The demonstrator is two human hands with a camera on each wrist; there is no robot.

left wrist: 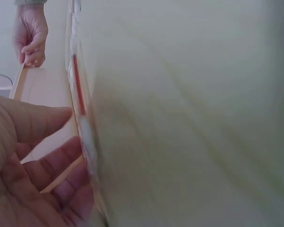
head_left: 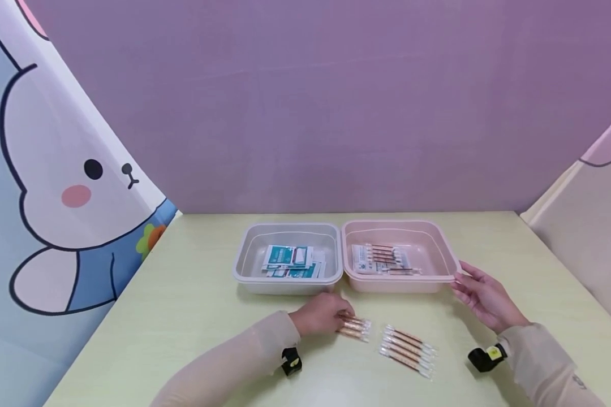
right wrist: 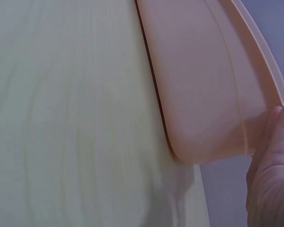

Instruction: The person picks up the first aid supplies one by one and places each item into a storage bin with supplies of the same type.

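Observation:
My left hand is at the left end of a small clear pack of cotton swabs on the table. In the left wrist view the pack is seen edge-on, and my thumb and fingertips reach it with a gap between them. My right hand pinches the front right corner of a pink plastic basin, thumb at the rim. Beneath that rim, the right wrist view shows the basin's outer wall. Another swab pack lies between the hands.
A grey basin stands left of the pink one, with teal-and-white sachets inside. Several swab packs lie in the pink basin. A purple backdrop rises behind the pale table.

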